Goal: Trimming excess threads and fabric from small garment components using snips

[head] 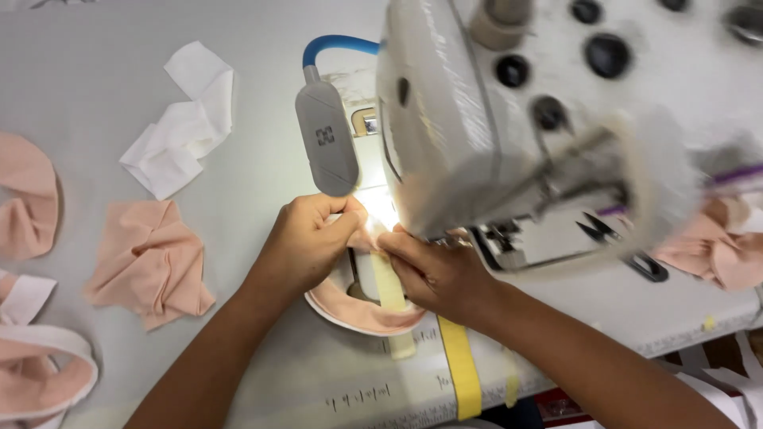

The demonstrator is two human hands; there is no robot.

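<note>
Under the head of the white sewing machine (548,119), both hands meet on a curved peach fabric piece (362,314) edged in white. The left hand (306,238) is curled narrow, thumb and fingers pinching the fabric close to the lit needle area. The right hand (433,274) lies just beside it at 3 o'clock, fingers closed down on the same piece, pressing it and a pale yellow strip (389,290) onto the table (262,159). The fabric's rounded edge hangs out toward 6 o'clock from the hands. A grey lamp head (326,139) on a blue flexible neck (338,44) sits at 12 o'clock, just above the left hand. A yellow tape strip (461,369) runs down the table edge at 5 o'clock. Crumpled peach fabric (151,262) lies at 9 o'clock, well apart, with folded white cloth (183,123) at 10 o'clock. More peach pieces (719,242) lie at 3 o'clock beyond the machine.
</note>
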